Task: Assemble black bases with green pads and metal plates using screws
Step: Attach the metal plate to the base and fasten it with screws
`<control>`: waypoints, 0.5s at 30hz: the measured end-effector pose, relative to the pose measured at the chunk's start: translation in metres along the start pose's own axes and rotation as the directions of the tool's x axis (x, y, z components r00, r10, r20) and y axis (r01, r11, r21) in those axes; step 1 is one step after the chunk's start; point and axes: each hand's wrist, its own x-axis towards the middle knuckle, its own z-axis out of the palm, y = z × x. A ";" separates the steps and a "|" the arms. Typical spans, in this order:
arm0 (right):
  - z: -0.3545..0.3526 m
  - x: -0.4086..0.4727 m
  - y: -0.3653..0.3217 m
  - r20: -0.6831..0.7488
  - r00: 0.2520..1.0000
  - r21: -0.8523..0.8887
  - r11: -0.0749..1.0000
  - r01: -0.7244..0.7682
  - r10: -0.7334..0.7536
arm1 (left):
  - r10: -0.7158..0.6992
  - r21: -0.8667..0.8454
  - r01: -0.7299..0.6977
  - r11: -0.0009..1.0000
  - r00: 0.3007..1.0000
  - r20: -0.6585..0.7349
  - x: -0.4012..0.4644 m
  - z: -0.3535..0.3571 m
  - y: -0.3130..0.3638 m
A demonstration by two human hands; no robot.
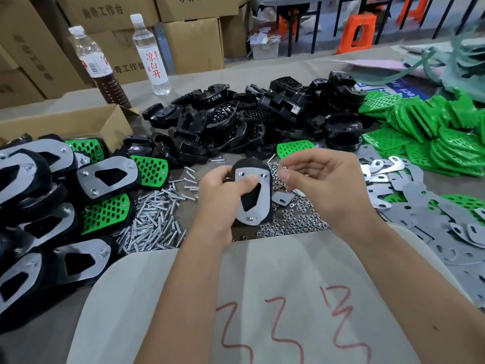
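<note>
Cardboard boxes (194, 43) and two bottles (152, 53) stand behind a grey tabletop (288, 72) crowded with parts.

Left hand (223, 190): the grip is closed around a black base (253, 193) held above the tabletop near its front edge, thumb pressed on the metal plate (258, 206) that covers the base's face. Three screw ends show through the plate. The fingers behind the base are hidden.

Right hand (320, 182): fingers curled, thumb and forefinger pinched together just right of the base's upper end. Small shiny pieces show at the fingertips (284, 177); whether they are nuts cannot be made out.

Directly below the hands lie a heap of loose nuts (294, 219) and, to the left, a heap of screws (154, 222). Both heaps are partly hidden by the hands and by the person's pale shirt (262, 298).

Further out:
- Finished units (105, 179), left; the stack is cut off by the frame edge.
- Pile of bare black bases (252, 122), behind the hands.
- Green pads (425, 132), far right, overlapping.
- Loose metal plates (420, 206), right, running out of frame.
</note>
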 end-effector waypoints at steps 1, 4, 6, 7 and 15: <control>0.001 0.000 0.000 -0.021 1.000 -0.003 1.000 0.017 -0.017 | 0.018 0.044 -0.018 0.999 1.000 -0.005 -0.001 0.001 -0.001; 0.008 -0.003 0.000 -0.038 0.997 -0.061 0.996 0.058 -0.060 | 0.019 0.024 -0.020 1.000 0.998 0.063 -0.004 0.002 -0.001; 0.011 -0.005 0.000 -0.031 0.998 -0.081 0.996 0.046 -0.048 | 0.019 0.017 -0.020 1.000 0.996 0.086 -0.005 0.003 0.000; 0.011 -0.006 0.001 -0.026 0.999 -0.083 0.996 0.035 -0.038 | 0.018 0.012 -0.019 1.000 0.996 0.089 -0.004 0.003 -0.001; 0.011 -0.006 0.004 0.037 0.999 -0.109 0.994 0.008 -0.004 | 0.003 0.011 -0.004 1.000 0.995 0.102 -0.004 0.001 -0.001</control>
